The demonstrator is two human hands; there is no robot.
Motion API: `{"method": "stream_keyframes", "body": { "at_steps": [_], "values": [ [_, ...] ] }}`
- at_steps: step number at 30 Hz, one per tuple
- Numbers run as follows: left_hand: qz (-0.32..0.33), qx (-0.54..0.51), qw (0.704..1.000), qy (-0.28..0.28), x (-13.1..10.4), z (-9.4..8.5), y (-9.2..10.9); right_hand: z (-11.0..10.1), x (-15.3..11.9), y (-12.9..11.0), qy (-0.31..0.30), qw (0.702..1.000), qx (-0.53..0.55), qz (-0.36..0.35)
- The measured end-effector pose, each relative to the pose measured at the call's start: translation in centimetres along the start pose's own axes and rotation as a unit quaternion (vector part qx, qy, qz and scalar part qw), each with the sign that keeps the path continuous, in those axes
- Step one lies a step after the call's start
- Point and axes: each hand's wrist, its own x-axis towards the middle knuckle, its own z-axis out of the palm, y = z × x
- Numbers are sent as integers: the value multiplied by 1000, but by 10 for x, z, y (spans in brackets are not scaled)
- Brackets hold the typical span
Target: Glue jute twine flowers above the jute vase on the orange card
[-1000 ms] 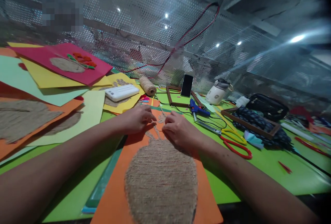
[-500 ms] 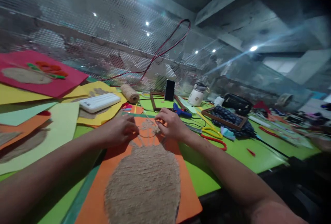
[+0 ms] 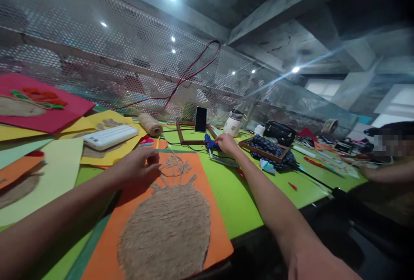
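Note:
An orange sheet [image 3: 207, 189] lies before me with a vase shape [image 3: 168, 228] covered in rows of jute twine. Stems and small twine flowers [image 3: 174, 166] rise above it. At the flowers' left side my left hand [image 3: 142, 168] is closed, thumb and fingers pinched on a thin loose strand of twine [image 3: 185, 172] that loops over them. My right hand [image 3: 228, 143] is stretched to the far right, its fingers closed against a blue glue gun [image 3: 210, 143] on the table. The hand hides part of the gun. Scissor blades [image 3: 223, 159] lie under my right wrist.
A twine spool [image 3: 150, 125], white power bank [image 3: 110, 137], upright phone [image 3: 201, 119], white bottle [image 3: 233, 123] and wooden frames [image 3: 265, 150] stand around. Coloured sheets [image 3: 64, 172] overlap at left. An umbrella [image 3: 274, 153] lies at right. Another person's arm [image 3: 388, 170] rests at far right.
My right hand has left the twine flowers and moved right and away to the glue gun. My left hand stays beside the flowers. The view has turned slightly right.

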Motion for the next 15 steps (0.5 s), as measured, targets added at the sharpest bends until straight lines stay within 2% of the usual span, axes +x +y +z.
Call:
{"method": "stream_keyframes", "body": {
  "at_steps": [3,6,10,15],
  "values": [
    [6,-4,1000,8,2,-1,-6,16,-8,-8,-54,997,-50,-17],
    [29,1,999,-16,2,1,-8,24,-12,-11,-72,993,-86,-24],
    [55,16,996,-67,1,5,3,26,-10,-6,-81,990,-107,-31],
    [83,11,992,-94,0,10,20,24,-8,-3,-86,989,-119,-29]
  ]
}}
